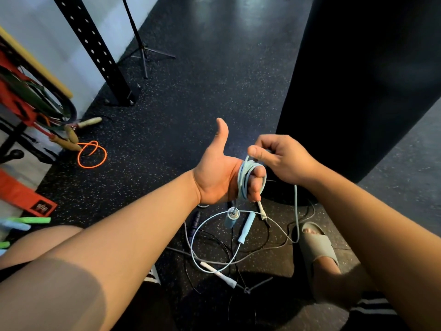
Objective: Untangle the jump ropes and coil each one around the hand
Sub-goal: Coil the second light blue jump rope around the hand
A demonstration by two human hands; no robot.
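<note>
**Kid:** Where is the blue rope (244, 180)?

**Friend:** In the middle. It is wound round the curled fingers of the left hand (216, 177). The thumb sticks up.

**Kid:** And the right hand (282, 158)?

**Friend:** At 2 o'clock from the coil, pinching the rope.

**Kid:** Any more?

**Friend:** A tangle of ropes (214, 263) lies on the floor (214, 80) at 6 o'clock. An orange rope (91, 155) lies at 9 o'clock.
</note>
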